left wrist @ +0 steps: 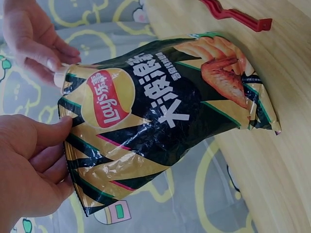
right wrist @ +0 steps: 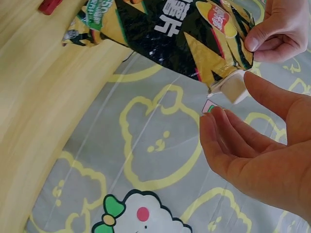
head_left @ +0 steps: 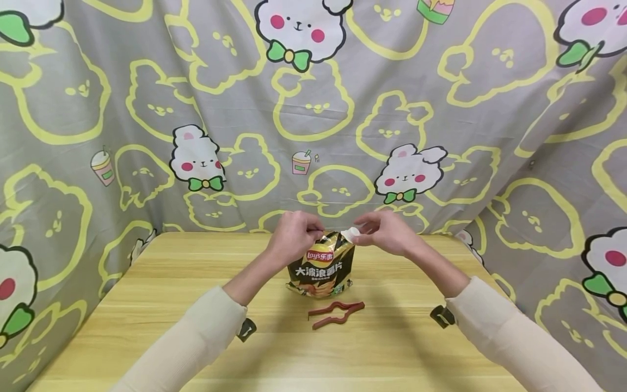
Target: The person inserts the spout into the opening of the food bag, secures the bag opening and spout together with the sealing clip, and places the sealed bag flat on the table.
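A black and gold bag of Lay's potato chips (head_left: 320, 272) stands on the wooden table (head_left: 196, 305). My left hand (head_left: 296, 237) pinches the top edge of the bag between thumb and fingers, as the left wrist view (left wrist: 36, 165) shows. At the other top corner sits a white cap-like piece (right wrist: 234, 87). Around this piece my right hand (head_left: 387, 233) is held with fingers apart and gently bent; the thumb tip is right at its edge, and the fingertips (right wrist: 208, 119) are just below it. In front of the bag lies a dark red, two-armed tong-like tool (head_left: 338, 314).
Behind the table and along both sides hangs a grey curtain (head_left: 323, 152) printed with yellow outlines and white cartoon animals. Dark straps with small black mounts (head_left: 443, 316) are at both sleeve cuffs.
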Motion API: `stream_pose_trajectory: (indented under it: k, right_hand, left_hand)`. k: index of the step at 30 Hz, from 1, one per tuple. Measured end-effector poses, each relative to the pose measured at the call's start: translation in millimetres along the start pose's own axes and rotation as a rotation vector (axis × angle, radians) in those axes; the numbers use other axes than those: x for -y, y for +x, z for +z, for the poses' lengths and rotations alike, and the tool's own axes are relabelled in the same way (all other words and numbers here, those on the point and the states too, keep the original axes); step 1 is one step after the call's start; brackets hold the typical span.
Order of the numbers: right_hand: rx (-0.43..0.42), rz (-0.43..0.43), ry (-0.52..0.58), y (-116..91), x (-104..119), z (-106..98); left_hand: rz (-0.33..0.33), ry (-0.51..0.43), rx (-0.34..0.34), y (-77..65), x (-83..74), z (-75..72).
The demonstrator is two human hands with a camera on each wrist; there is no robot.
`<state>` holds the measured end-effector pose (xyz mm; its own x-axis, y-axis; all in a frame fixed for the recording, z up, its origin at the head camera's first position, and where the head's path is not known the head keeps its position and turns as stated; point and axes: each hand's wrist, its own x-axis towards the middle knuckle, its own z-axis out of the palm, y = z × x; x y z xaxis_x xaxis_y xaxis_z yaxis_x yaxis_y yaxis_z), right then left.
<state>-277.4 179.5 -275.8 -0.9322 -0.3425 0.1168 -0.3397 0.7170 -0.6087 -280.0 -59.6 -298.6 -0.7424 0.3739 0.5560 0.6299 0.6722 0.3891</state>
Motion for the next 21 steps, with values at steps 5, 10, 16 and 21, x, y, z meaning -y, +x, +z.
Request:
stream_pose_trajectory:
  k: [5,10,16,21]
  right_hand:
    - [0.008,0.021,0.002,-5,-12,2]
    - [0.020,0.051,0.004,-11,-25,8]
    - [0.026,0.082,0.054,-16,-39,27]
    - [0.053,0.093,0.069,-21,-50,52]
  left_hand:
    - [-0.013,-0.017,0.005,0.0,-0.1,-0.4]
    - [-0.019,-0.010,0.007,0.0,-0.4,-0.3]
    - [-0.024,-0.002,0.010,0.5,-1.5,-0.9]
    - [-0.025,0.007,0.013,-0.1,-2.2,-0.8]
